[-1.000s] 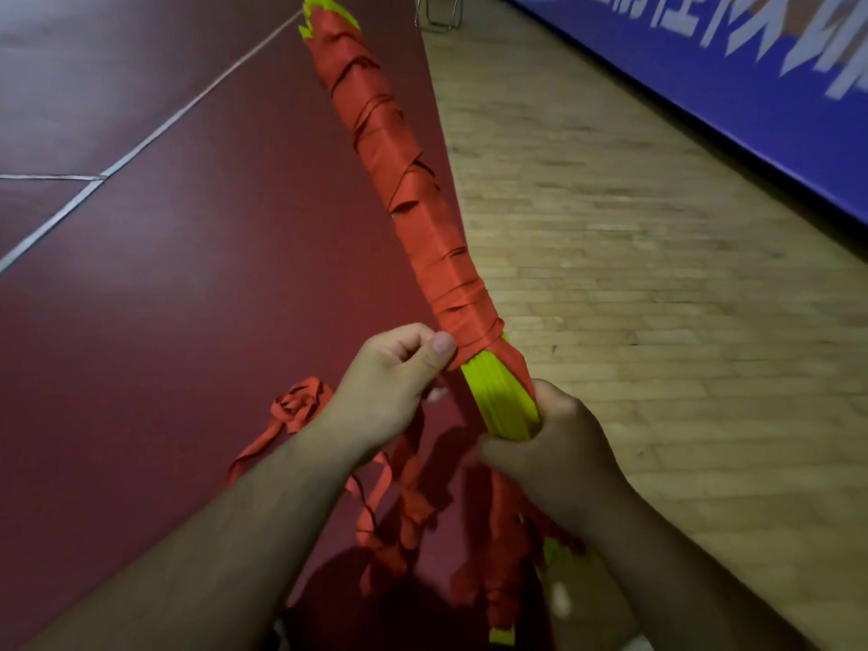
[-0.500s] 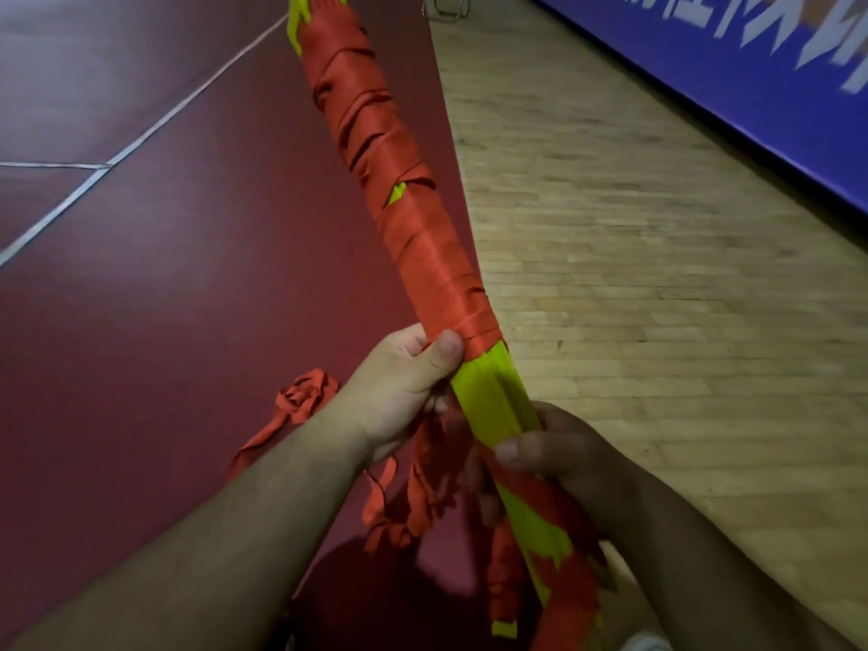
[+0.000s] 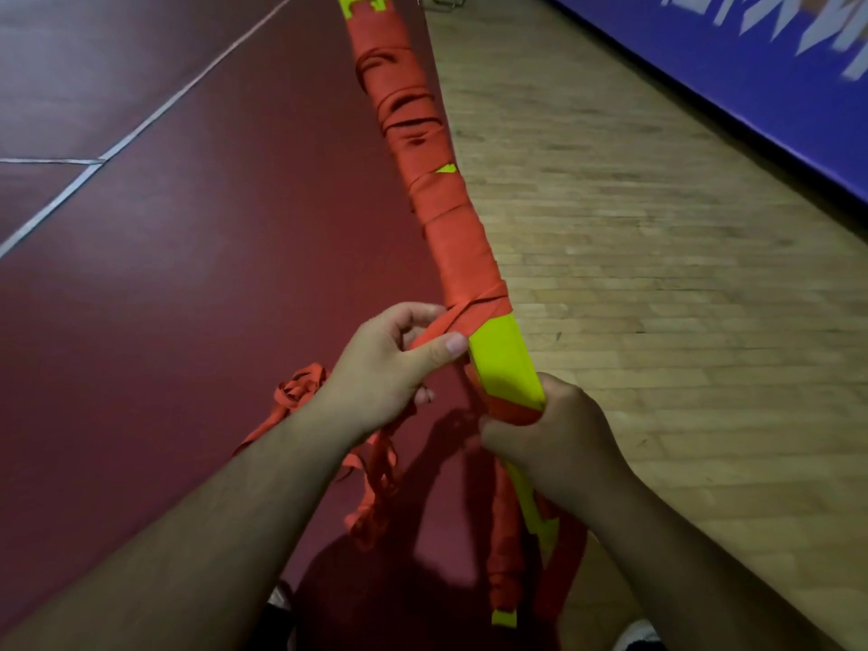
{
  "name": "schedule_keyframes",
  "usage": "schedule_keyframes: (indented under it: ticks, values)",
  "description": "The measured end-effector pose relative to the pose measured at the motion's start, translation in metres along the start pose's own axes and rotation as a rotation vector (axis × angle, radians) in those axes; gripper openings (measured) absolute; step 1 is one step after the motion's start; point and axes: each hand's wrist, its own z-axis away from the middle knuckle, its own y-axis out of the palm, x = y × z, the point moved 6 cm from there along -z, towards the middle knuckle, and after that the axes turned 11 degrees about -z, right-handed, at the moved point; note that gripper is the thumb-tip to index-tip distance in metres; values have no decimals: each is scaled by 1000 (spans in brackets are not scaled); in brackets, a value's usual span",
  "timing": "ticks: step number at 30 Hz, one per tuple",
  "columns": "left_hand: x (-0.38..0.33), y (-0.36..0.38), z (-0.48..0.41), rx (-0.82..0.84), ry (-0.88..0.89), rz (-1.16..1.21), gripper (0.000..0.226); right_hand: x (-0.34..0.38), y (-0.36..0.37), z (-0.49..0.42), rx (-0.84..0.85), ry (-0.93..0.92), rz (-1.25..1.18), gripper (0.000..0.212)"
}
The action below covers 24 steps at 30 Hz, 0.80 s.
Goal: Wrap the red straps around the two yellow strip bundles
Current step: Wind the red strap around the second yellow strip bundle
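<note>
Head view
- Yellow strip bundle [image 3: 505, 364]: held up in front of the person, slanting away from the hands to the top edge. A bare yellow stretch shows between the two hands, and a yellow tip shows at the top.
- Red strap [image 3: 453, 249]: wound in overlapping turns round most of the bundle above the hands, with one small yellow gap midway.
- Left hand [image 3: 385, 368]: fingers curled, with the thumb and forefinger pinching the strap's free run where it leaves the lowest turn, at the bundle's left edge.
- Right hand [image 3: 559, 444]: closed round the bundle just below the bare stretch, over a turn of red strap.
- Lower end [image 3: 505, 617]: hangs below the right hand, partly wrapped in red and ending in a yellow tip.
- Loose strap [image 3: 300, 392]: tangled on the floor beside the left wrist, with more dangling beneath the forearms.
- Floor: a dark red mat [image 3: 141, 298] with white lines on the left and wooden boards [image 3: 657, 345] on the right.
- Blue banner [image 3: 751, 86]: runs along the far right, its lettering blurred.
</note>
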Motion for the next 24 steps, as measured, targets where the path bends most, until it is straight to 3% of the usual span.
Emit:
schedule_keyframes:
  ticks: [3, 10, 12, 14, 16, 18, 19, 21, 24]
  values:
    - [7, 5, 1, 73, 25, -12, 36, -2, -3, 0, 35, 33, -60, 14]
    - [14, 26, 6, 334, -86, 434, 78, 3, 21, 20, 408, 200, -531, 32]
    - [9, 29, 8, 393, -49, 519, 72, 6, 24, 24, 516, 234, -611, 37]
    - [7, 28, 8, 377, -34, 556, 74, 6, 25, 26, 590, 265, -688, 37]
    - [7, 28, 6, 336, -25, 543, 94, 3, 24, 24, 630, 290, -742, 30]
    - [8, 29, 5, 313, -18, 511, 114, 0, 21, 23, 667, 320, -770, 38]
    - [8, 29, 6, 315, -8, 500, 114, -2, 19, 22, 682, 335, -769, 48]
    - [10, 27, 5, 325, 15, 533, 92, -5, 20, 24, 716, 359, -758, 65]
    - [8, 26, 10, 394, 24, 601, 67, -7, 26, 30, 802, 398, -801, 72]
